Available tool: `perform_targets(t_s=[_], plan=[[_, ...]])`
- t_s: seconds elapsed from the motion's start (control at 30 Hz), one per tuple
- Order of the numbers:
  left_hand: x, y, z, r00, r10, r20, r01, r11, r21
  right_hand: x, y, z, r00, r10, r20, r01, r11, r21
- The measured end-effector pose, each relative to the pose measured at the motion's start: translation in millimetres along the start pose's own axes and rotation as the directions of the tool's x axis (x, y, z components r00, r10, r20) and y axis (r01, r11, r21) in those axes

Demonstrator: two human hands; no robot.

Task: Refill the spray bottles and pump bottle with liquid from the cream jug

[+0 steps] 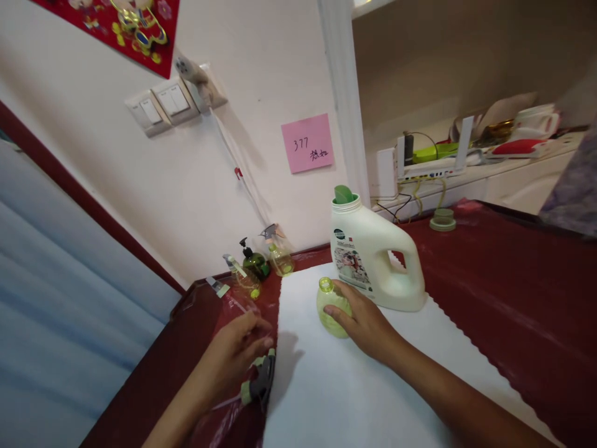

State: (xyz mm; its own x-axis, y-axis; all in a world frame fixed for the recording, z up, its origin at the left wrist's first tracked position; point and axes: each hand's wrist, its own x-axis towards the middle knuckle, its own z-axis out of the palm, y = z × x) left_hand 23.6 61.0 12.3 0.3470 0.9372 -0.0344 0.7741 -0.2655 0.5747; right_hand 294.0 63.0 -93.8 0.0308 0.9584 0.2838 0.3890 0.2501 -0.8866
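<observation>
My right hand (pixel 366 320) is wrapped round a translucent yellow-green bottle (pixel 333 317), upright and with its neck uncapped. It stands on the white sheet, just in front of a large pale-green detergent jug (pixel 373 255) whose neck has a green spout. Over the left edge of the sheet is my left hand (pixel 240 345), fingers apart and loosely bent, nothing visible in them. Just below it lies a dark grey and green spray-trigger head (pixel 261 379) with a thin tube, on the dark red table; whether the fingertips touch it I cannot tell.
Behind my left hand, against the wall, stand a clear spray bottle (pixel 245 281), a dark green pump bottle (pixel 256 262) and a yellowish spray bottle (pixel 281 258). A green cap (pixel 443 219) sits at the back right, near a white router (pixel 431 169) on a shelf.
</observation>
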Motion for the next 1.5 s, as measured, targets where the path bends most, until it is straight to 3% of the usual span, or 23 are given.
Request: perform_targets(t_s=[0.1, 0.27, 0.4, 0.5, 0.57, 0.67, 0.73, 0.83, 0.9, 1.0, 1.1, 1.2, 1.3, 1.43, 1.5], plan=[[-26.4, -20.7, -2.3, 0.998, -0.064, 0.004, 0.061, 0.968, 0.244, 0.5, 1.3, 0.0, 1.000, 0.006, 0.000, -0.006, 1.000, -0.005], [-44.9, -54.5, 24.9, 0.972, -0.217, 0.085, 0.152, 0.867, 0.475, -1.4, -0.5, -0.3, 1.000, 0.015, 0.003, -0.015, 1.000, -0.009], [-45.7, -70.6, 40.3, 0.962, -0.253, 0.106, 0.158, 0.827, 0.539, -2.3, -3.1, -0.2, 1.000, 0.017, 0.000, -0.017, 1.000, -0.010], [-45.0, -74.3, 33.2, 0.974, -0.201, 0.108, 0.119, 0.852, 0.510, -1.3, -4.3, 0.0, 1.000, 0.018, 0.001, -0.018, 1.000, -0.010], [-45.7, -64.7, 20.9, 0.991, -0.114, 0.069, 0.074, 0.905, 0.418, -0.5, -4.7, 0.0, 1.000, 0.021, 0.002, -0.021, 1.000, -0.011], [-48.2, -30.0, 1.0, 0.986, 0.083, -0.147, -0.063, 0.989, 0.132, 0.3, -4.8, -0.2, 1.000, 0.019, 0.003, -0.019, 1.000, -0.011], [-47.9, -1.3, -7.8, 0.931, 0.095, -0.352, -0.152, 0.979, -0.137, 0.6, -5.2, -0.3, 1.000, 0.016, 0.005, -0.016, 1.000, -0.011], [-37.4, 37.9, -12.1, 0.792, -0.126, -0.597, -0.246, 0.829, -0.501, 0.5, -6.7, -0.6, 1.000, 0.021, 0.006, -0.021, 1.000, -0.014], [-22.7, 61.5, -10.9, 0.718, -0.202, -0.666, -0.328, 0.745, -0.580, 0.1, -8.6, -1.4, 1.000, 0.026, 0.007, -0.026, 1.000, -0.016], [4.4, 94.8, -5.7, 0.661, -0.168, -0.732, -0.505, 0.621, -0.599, -0.2, -12.4, -3.3, 0.999, 0.033, 0.009, -0.033, 0.999, -0.017], [27.8, 118.0, 2.5, 0.688, -0.129, -0.714, -0.594, 0.467, -0.656, 0.5, -16.1, -5.1, 0.999, 0.043, 0.008, -0.043, 0.999, -0.017], [44.3, 123.7, 11.6, 0.723, -0.132, -0.678, -0.565, 0.452, -0.690, 1.6, -18.5, -5.9, 0.999, 0.053, 0.006, -0.053, 0.998, -0.016], [56.9, 117.4, 21.7, 0.756, -0.122, -0.643, -0.545, 0.426, -0.722, 2.4, -19.3, -6.3, 0.998, 0.058, 0.004, -0.058, 0.998, -0.016], [70.0, 101.8, 42.7, 0.849, -0.102, -0.519, -0.459, 0.343, -0.819, 2.6, -19.4, -7.0, 0.998, 0.063, 0.005, -0.063, 0.998, -0.014], [74.8, 92.0, 56.6, 0.888, -0.085, -0.452, -0.396, 0.358, -0.846, 2.6, -19.6, -7.2, 0.998, 0.062, 0.004, -0.062, 0.998, -0.013]])
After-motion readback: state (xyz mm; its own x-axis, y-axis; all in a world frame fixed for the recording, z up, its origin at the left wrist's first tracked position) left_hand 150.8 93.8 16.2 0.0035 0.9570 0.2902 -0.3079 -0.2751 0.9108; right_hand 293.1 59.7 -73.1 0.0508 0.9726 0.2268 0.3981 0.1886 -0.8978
